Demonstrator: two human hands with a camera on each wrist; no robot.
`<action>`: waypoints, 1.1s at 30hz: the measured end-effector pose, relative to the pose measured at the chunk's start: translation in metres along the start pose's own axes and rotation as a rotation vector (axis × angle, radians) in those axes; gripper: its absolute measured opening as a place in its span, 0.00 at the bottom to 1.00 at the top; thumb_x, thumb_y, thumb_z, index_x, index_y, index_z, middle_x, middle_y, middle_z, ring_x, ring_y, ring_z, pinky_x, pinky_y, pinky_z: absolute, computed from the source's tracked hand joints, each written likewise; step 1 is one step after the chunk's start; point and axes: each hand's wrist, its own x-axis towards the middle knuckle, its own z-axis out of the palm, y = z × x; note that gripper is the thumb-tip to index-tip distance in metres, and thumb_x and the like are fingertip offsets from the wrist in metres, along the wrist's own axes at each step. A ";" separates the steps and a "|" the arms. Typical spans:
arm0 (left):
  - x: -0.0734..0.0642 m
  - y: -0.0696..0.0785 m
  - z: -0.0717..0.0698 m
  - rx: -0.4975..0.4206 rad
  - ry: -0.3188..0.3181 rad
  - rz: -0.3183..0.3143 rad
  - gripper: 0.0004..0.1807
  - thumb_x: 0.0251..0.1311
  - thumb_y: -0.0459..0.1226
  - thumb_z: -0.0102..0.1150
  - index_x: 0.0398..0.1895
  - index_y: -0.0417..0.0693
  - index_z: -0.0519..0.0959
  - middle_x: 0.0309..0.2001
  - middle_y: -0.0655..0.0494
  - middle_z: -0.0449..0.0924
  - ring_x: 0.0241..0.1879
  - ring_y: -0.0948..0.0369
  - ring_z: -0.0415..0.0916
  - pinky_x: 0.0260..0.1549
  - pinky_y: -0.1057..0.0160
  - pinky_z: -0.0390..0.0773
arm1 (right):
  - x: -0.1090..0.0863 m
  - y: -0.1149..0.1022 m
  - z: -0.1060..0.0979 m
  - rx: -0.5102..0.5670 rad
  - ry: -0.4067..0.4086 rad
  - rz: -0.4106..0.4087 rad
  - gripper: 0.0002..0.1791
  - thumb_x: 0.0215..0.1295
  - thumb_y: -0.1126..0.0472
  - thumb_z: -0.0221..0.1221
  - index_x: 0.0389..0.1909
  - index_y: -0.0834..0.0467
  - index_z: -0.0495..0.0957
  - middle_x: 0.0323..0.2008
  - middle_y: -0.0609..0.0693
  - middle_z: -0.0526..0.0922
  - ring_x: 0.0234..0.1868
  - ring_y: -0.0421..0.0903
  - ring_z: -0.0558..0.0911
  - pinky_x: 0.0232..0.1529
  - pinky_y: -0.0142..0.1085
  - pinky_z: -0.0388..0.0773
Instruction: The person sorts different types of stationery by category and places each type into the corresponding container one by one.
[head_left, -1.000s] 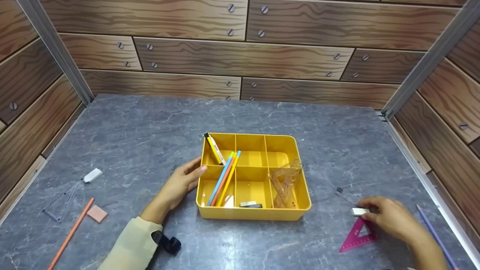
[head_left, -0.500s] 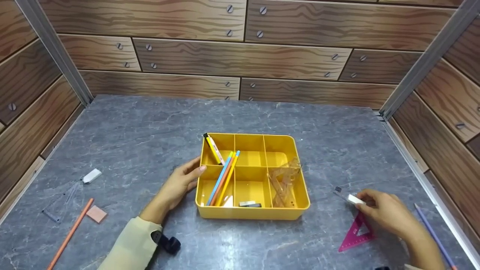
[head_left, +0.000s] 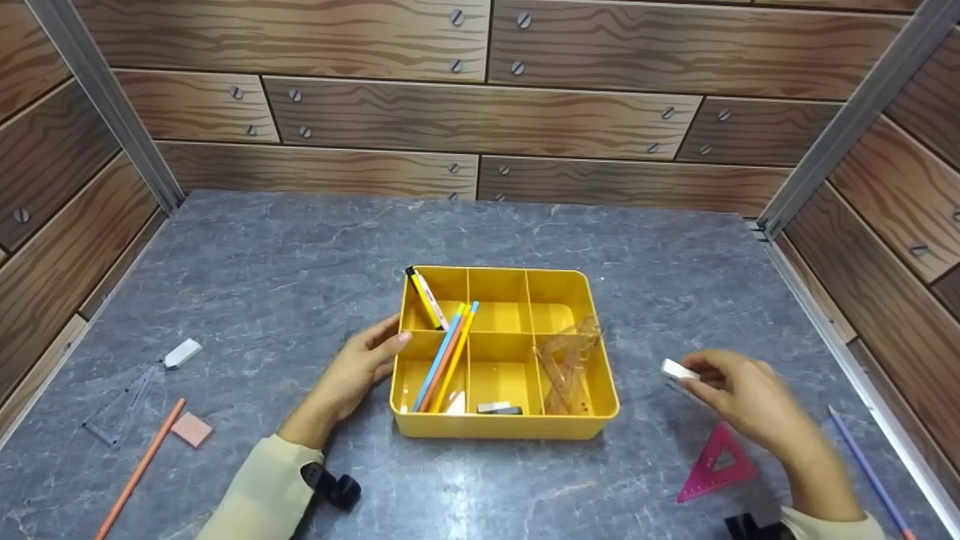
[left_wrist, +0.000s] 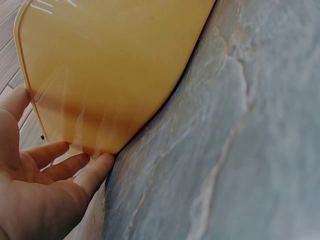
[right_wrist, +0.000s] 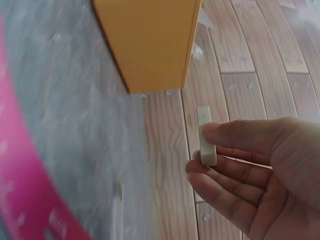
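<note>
My right hand [head_left: 750,397] pinches a white eraser [head_left: 677,369] between thumb and fingers, raised over the table to the right of the yellow divided box [head_left: 510,427]. In the right wrist view the eraser [right_wrist: 206,135] stands upright at the fingertips. My left hand [head_left: 364,367] rests against the box's left side, thumb at the rim. The left wrist view shows its extended fingers [left_wrist: 47,152] touching the outer wall. Inside the box lie colored pencils [head_left: 442,364], two markers [head_left: 429,300], small erasers [head_left: 499,409] and clear set squares [head_left: 570,364].
A pink set square [head_left: 709,480] lies below my right hand, and a blue pencil [head_left: 866,465] near the right edge. On the left are another white eraser [head_left: 182,352], a pink eraser [head_left: 193,430], an orange pencil [head_left: 142,465] and a clear set square [head_left: 101,431].
My right hand has lifted the white eraser from beside the pink set square and carried it up and leftward toward the box. The left hand stays at the box.
</note>
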 end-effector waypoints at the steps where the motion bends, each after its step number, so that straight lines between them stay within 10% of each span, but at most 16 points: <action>1: 0.000 0.000 0.000 -0.002 0.001 0.000 0.38 0.68 0.45 0.59 0.75 0.41 0.57 0.72 0.42 0.58 0.64 0.50 0.67 0.60 0.54 0.72 | 0.001 -0.003 0.000 -0.003 -0.003 -0.003 0.11 0.62 0.63 0.66 0.45 0.61 0.82 0.42 0.57 0.85 0.42 0.55 0.85 0.41 0.48 0.84; 33: 0.000 0.001 -0.001 -0.007 -0.011 -0.007 0.39 0.67 0.46 0.60 0.75 0.42 0.57 0.72 0.41 0.57 0.65 0.50 0.66 0.60 0.54 0.72 | 0.030 -0.080 0.026 -0.013 0.045 -0.241 0.11 0.61 0.64 0.67 0.44 0.57 0.83 0.41 0.47 0.84 0.37 0.41 0.83 0.42 0.41 0.83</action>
